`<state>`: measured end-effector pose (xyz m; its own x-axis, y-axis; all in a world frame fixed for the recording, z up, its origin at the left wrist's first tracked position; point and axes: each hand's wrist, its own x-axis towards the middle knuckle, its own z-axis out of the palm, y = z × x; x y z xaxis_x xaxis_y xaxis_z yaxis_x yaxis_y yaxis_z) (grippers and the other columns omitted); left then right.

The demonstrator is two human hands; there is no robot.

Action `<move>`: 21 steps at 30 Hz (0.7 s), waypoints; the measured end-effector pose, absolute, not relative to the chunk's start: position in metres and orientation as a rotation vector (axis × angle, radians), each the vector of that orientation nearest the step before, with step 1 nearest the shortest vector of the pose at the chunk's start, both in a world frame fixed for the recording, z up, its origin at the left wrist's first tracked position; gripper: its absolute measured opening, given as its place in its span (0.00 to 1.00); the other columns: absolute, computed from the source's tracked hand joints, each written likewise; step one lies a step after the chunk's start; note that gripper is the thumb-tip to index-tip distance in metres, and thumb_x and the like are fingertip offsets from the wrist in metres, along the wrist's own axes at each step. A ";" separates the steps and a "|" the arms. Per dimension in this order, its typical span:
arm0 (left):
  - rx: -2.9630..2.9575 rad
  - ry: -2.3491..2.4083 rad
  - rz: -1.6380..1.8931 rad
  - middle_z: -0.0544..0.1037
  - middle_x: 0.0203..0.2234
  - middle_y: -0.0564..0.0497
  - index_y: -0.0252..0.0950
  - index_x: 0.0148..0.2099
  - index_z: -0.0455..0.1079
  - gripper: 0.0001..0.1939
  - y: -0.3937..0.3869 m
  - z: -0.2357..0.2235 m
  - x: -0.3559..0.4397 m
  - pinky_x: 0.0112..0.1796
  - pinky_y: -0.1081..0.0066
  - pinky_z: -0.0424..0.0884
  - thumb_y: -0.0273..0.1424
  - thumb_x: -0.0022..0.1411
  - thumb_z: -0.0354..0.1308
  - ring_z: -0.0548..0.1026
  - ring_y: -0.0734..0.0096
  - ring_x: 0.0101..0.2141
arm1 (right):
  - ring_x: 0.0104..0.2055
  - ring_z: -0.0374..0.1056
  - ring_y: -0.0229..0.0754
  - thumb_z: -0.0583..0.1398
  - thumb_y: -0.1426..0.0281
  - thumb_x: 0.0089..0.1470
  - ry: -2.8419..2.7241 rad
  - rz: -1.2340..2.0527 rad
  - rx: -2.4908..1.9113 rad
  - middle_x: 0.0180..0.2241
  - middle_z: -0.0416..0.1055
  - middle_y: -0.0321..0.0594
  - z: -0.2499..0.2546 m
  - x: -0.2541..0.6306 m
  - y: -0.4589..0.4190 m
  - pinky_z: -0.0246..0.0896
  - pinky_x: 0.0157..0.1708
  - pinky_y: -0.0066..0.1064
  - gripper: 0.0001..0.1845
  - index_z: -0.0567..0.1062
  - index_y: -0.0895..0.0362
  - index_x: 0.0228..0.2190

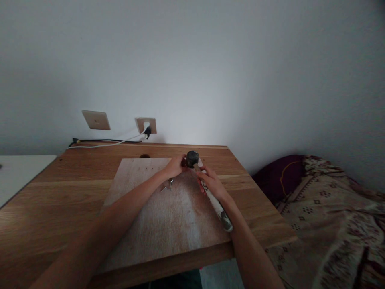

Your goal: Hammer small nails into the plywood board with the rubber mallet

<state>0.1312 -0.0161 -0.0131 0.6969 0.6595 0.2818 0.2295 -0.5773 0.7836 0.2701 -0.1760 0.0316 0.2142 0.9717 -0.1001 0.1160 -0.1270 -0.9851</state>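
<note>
My right hand (211,182) is closed around a hammer (215,205), gripping the pale, worn handle a little below its dark head. The handle's free end slants down toward my right forearm. Beside the hammer head, my left hand (177,165) has its fingers drawn together near the far edge of a wooden board (159,228). The head covers part of those fingertips, so what they pinch, if anything, cannot be made out. Several small nails (171,183) lie loose on the board, just below my left wrist. A row of small dark marks runs along the board's far edge.
The board rests on a wooden table (39,196) set against a wall. A wall socket (146,125) holds plugs, with a white cable (99,147) and a black one along the table's back. Patterned bedding (325,208) lies to the right, and a white surface (21,172) stands left.
</note>
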 end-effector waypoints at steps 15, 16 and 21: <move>2.724 0.569 -0.133 0.77 0.31 0.52 0.38 0.35 0.73 0.08 -0.036 0.053 0.045 0.33 0.70 0.65 0.29 0.51 0.67 0.74 0.64 0.32 | 0.11 0.60 0.35 0.66 0.50 0.48 -1.075 1.068 -1.454 0.18 0.68 0.23 0.025 0.268 -0.173 0.52 0.09 0.26 0.24 0.64 0.51 0.36; 2.701 0.573 -0.113 0.77 0.30 0.53 0.39 0.35 0.74 0.09 -0.036 0.051 0.047 0.33 0.70 0.65 0.28 0.50 0.68 0.73 0.65 0.31 | 0.11 0.60 0.34 0.66 0.50 0.48 -1.075 1.065 -1.446 0.18 0.68 0.23 0.025 0.267 -0.173 0.51 0.09 0.26 0.24 0.64 0.51 0.36; 2.616 0.572 0.269 0.77 0.25 0.55 0.40 0.32 0.76 0.10 -0.020 0.040 0.068 0.32 0.71 0.66 0.21 0.48 0.62 0.74 0.66 0.28 | 0.11 0.59 0.34 0.66 0.49 0.48 -1.057 1.063 -1.420 0.18 0.68 0.24 0.025 0.265 -0.174 0.53 0.09 0.25 0.24 0.65 0.51 0.36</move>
